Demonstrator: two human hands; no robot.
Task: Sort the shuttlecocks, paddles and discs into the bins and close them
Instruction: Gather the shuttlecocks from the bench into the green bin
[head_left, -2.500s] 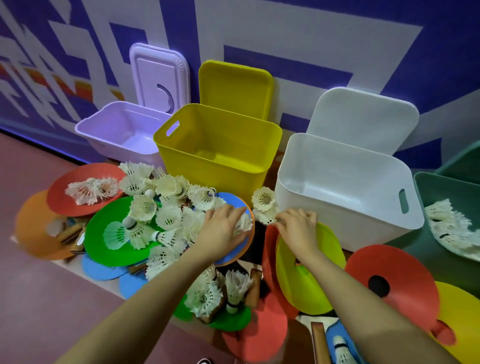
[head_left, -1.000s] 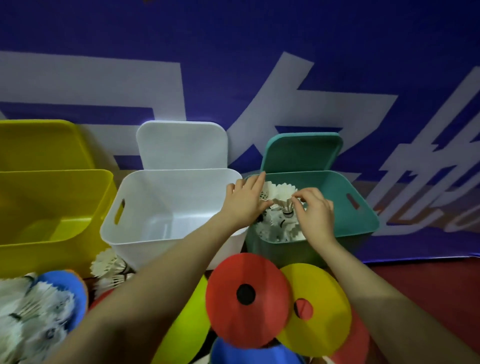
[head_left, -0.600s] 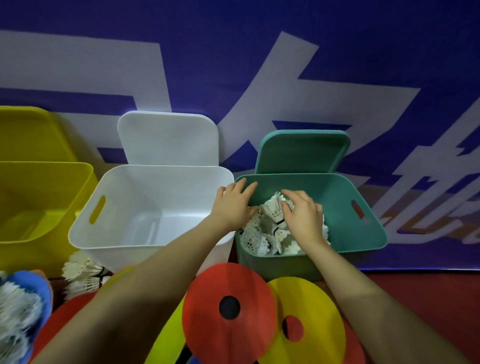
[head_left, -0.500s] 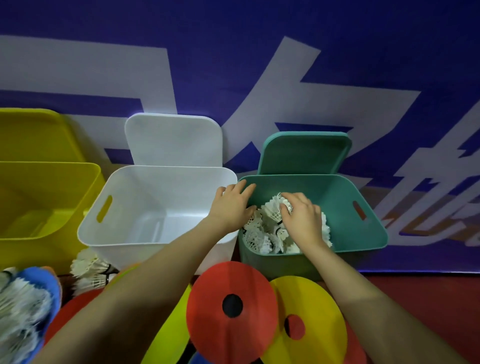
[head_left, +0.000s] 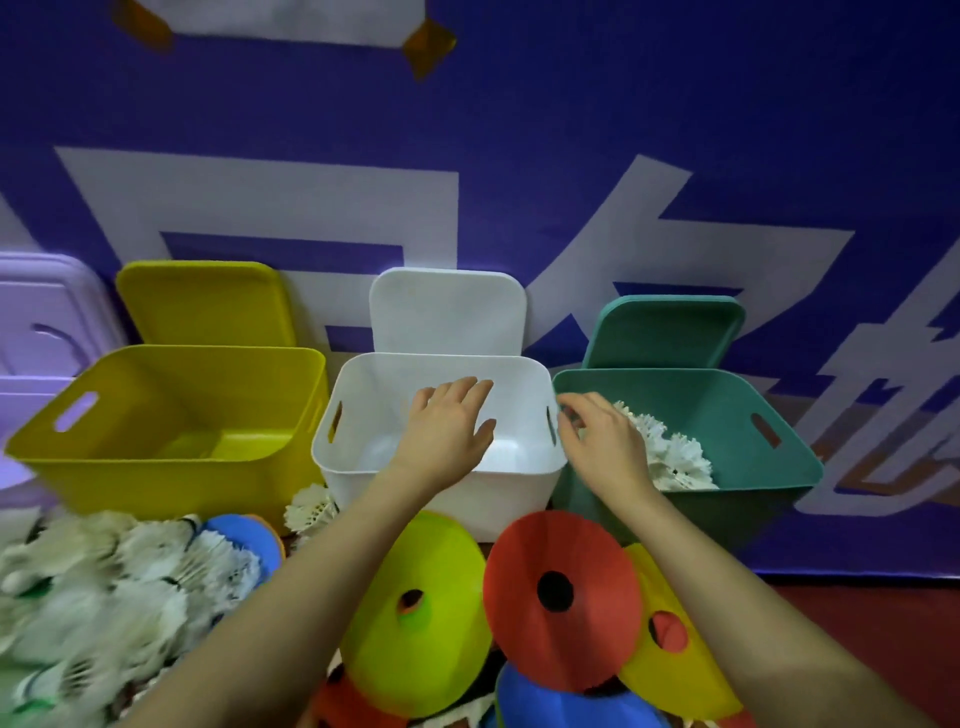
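The teal bin (head_left: 769, 480) at the right holds a heap of white shuttlecocks (head_left: 672, 457). My right hand (head_left: 605, 441) hovers at that bin's left rim, fingers loosely bent, holding nothing. My left hand (head_left: 447, 431) is spread flat over the white bin (head_left: 441, 491), palm down and empty. The yellow bin (head_left: 150, 480) stands to the left of the white one. A blurred pile of shuttlecocks (head_left: 109, 597) lies at the lower left. Flat discs lie in front: lime (head_left: 421, 613), red (head_left: 561, 597), yellow (head_left: 670, 654) and blue (head_left: 566, 701).
Each bin's lid leans on the purple wall behind it: yellow lid (head_left: 205, 304), white lid (head_left: 447, 309), teal lid (head_left: 665, 332). A lilac bin and lid (head_left: 44, 322) show at the far left. Two shuttlecocks (head_left: 311, 509) lie between the yellow and white bins.
Both hands have come out of the teal bin and shifted left, empty; the shuttlecocks they carried stay in it. The view has swung left and up, showing the yellow bin whole.
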